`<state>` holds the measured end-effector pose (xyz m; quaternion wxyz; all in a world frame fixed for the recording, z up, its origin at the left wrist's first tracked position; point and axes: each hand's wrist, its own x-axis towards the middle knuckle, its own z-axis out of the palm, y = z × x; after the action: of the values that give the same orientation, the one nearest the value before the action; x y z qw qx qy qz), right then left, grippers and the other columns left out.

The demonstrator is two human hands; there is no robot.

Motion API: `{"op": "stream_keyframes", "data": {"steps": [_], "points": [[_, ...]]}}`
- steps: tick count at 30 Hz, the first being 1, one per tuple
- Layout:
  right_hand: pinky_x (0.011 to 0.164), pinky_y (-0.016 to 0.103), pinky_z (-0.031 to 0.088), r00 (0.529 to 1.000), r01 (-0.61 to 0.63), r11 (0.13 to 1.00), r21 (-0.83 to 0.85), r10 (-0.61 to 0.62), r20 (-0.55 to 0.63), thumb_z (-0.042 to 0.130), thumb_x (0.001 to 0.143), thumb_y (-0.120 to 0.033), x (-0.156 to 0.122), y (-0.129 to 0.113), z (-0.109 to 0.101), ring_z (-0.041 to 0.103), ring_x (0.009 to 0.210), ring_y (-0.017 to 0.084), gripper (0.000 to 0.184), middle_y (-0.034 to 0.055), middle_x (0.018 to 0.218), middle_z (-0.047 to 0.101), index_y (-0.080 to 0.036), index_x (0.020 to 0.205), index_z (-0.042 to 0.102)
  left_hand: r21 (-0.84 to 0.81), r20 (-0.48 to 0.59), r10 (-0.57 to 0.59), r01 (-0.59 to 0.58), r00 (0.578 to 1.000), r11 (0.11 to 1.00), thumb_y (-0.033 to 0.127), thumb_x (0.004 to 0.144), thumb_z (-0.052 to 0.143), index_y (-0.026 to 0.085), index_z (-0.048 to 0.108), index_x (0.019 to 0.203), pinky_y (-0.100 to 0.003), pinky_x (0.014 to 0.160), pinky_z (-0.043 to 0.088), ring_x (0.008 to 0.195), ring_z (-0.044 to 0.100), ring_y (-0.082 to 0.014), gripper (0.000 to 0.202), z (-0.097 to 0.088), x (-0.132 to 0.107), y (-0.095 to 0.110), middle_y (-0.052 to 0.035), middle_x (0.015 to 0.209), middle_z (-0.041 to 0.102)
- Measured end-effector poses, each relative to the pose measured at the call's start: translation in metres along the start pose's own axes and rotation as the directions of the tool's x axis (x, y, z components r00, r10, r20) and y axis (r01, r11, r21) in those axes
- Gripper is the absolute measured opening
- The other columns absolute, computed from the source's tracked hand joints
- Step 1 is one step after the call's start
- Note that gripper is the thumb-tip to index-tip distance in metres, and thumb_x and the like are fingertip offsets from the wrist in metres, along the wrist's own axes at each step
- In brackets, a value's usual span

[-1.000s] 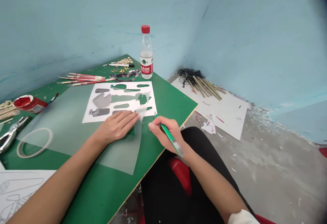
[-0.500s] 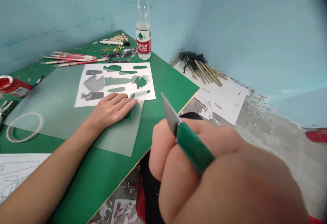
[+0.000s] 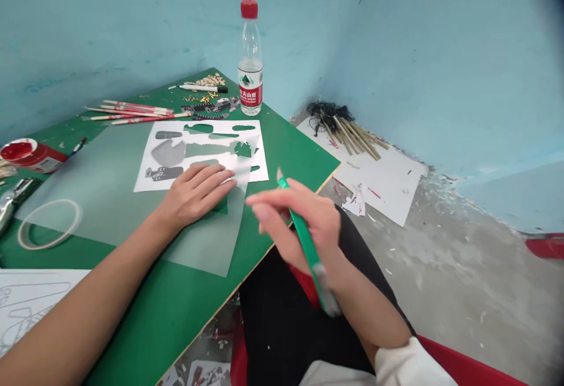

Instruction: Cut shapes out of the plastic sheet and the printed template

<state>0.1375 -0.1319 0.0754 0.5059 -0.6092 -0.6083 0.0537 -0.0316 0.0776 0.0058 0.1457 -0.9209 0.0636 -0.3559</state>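
My left hand [image 3: 196,195] lies flat, palm down, on a translucent sheet [image 3: 198,254] over the green table. Under and beyond its fingers is a white paper [image 3: 143,177] with cut-out holes and some dark printed shapes. In my right hand [image 3: 308,221], between thumb and fingers, is a green-handled craft knife [image 3: 305,239]; its pointed blade tip faces up and away. That hand is in the air off the table's right edge, above my lap, and the knife touches nothing on the table.
A water bottle [image 3: 251,89] stands at the far corner, near a marker [image 3: 202,88] and red-and-white sticks [image 3: 136,113]. On the left are a red paint jar [image 3: 42,160], a tape roll [image 3: 30,230] and a line drawing [image 3: 33,298]. Bamboo sticks [image 3: 352,133] lie on a floor board.
My right hand with the craft knife has drawn away from close to the camera and sits lower over my lap. The view has tilted up slightly. My left hand stays on the sheet.
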Motion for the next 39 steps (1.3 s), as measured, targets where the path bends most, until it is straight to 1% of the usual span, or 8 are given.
{"op": "stream_keyframes", "data": {"steps": [2, 8, 12, 17, 24, 29, 34, 39], "points": [[0.073, 0.033, 0.055, 0.985, -0.155, 0.987, -0.043, 0.151, -0.082, 0.071, 0.098, -0.033, 0.003, 0.025, 0.015, 0.065, 0.072, 0.017, 0.017, 0.0018, 0.070, 0.073, -0.019, 0.103, 0.079, 0.001, -0.007, -0.002, 0.002, 1.000, 1.000, 0.008, 0.099, 0.069, 0.011, 0.068, 0.122, -0.045, 0.095, 0.058, 0.115, 0.073, -0.0307, 0.023, 0.001, 0.001, 0.000, -0.0151, 0.126, 0.078], [0.071, 0.029, 0.049, 0.945, -0.306, 0.951, 0.038, 0.299, 0.133, 0.071, 0.098, -0.040, -0.014, 0.062, 0.050, 0.061, 0.065, 0.015, 0.022, -0.0003, 0.065, 0.067, -0.018, 0.098, 0.077, -0.002, -0.005, 0.040, -0.040, 0.999, 0.999, 0.009, 0.098, 0.070, 0.012, 0.071, 0.118, -0.048, 0.101, 0.056, 0.101, 0.074, -0.0261, 0.021, -0.005, 0.013, 0.005, -0.0112, 0.112, 0.081], [0.072, 0.026, 0.051, 0.909, -0.341, 0.927, 0.153, 0.284, 0.306, 0.060, 0.104, -0.032, -0.014, 0.059, 0.041, 0.060, 0.061, 0.012, 0.022, -0.0032, 0.062, 0.065, -0.018, 0.093, 0.073, -0.039, 0.005, 0.120, -0.119, 0.993, 0.992, 0.012, 0.099, 0.070, 0.014, 0.072, 0.118, -0.046, 0.099, 0.060, 0.096, 0.074, -0.0244, 0.019, -0.012, 0.017, 0.006, -0.0096, 0.105, 0.081], [0.072, 0.024, 0.050, 0.853, -0.369, 0.910, 0.187, 0.251, 0.458, 0.065, 0.100, -0.027, -0.008, 0.058, 0.023, 0.058, 0.061, 0.011, 0.019, -0.0045, 0.060, 0.062, -0.019, 0.084, 0.072, -0.111, 0.040, 0.174, -0.169, 0.984, 0.979, 0.014, 0.103, 0.067, 0.015, 0.069, 0.131, -0.042, 0.102, 0.061, 0.112, 0.075, -0.0246, 0.029, -0.009, 0.015, 0.007, -0.0107, 0.126, 0.078], [0.064, 0.025, 0.040, 0.838, -0.449, 0.890, 0.076, 0.390, 0.381, 0.064, 0.102, -0.040, -0.018, 0.053, 0.010, 0.047, 0.062, 0.010, 0.025, -0.0033, 0.070, 0.055, -0.018, 0.093, 0.071, -0.098, 0.049, 0.163, -0.157, 0.985, 0.983, 0.007, 0.105, 0.058, 0.010, 0.068, 0.130, -0.042, 0.094, 0.061, 0.108, 0.077, -0.0255, 0.028, -0.003, 0.012, 0.011, -0.0135, 0.124, 0.079], [0.056, 0.027, 0.035, 0.750, -0.641, 0.717, 0.274, 0.509, 0.422, 0.031, 0.111, -0.063, -0.028, 0.059, -0.012, 0.042, 0.053, 0.012, 0.061, -0.0055, 0.055, 0.045, -0.019, 0.118, 0.073, -0.103, 0.059, 0.162, -0.155, 0.985, 0.982, 0.003, 0.102, 0.059, 0.008, 0.070, 0.122, -0.042, 0.088, 0.059, 0.101, 0.076, -0.0262, 0.023, 0.000, 0.015, 0.012, -0.0138, 0.115, 0.081], [0.050, 0.027, 0.024, 0.774, -0.633, 0.663, 0.399, 0.551, 0.312, 0.040, 0.108, -0.066, -0.028, 0.070, -0.009, 0.029, 0.049, 0.010, 0.058, -0.0068, 0.052, 0.036, -0.018, 0.090, 0.067, -0.126, 0.075, 0.155, -0.145, 0.985, 0.981, 0.003, 0.100, 0.063, 0.008, 0.071, 0.116, -0.041, 0.084, 0.056, 0.094, 0.074, -0.0256, 0.019, 0.001, 0.020, 0.014, -0.0133, 0.104, 0.080], [0.045, 0.025, 0.026, 0.776, -0.624, 0.646, 0.439, 0.577, 0.254, 0.051, 0.103, -0.069, -0.025, 0.073, 0.003, 0.031, 0.040, 0.008, 0.059, -0.0074, 0.045, 0.037, -0.018, 0.076, 0.064, -0.142, 0.090, 0.145, -0.131, 0.985, 0.981, 0.004, 0.100, 0.063, 0.010, 0.071, 0.116, -0.039, 0.083, 0.054, 0.096, 0.072, -0.0249, 0.019, 0.001, 0.020, 0.014, -0.0126, 0.105, 0.079]]}}
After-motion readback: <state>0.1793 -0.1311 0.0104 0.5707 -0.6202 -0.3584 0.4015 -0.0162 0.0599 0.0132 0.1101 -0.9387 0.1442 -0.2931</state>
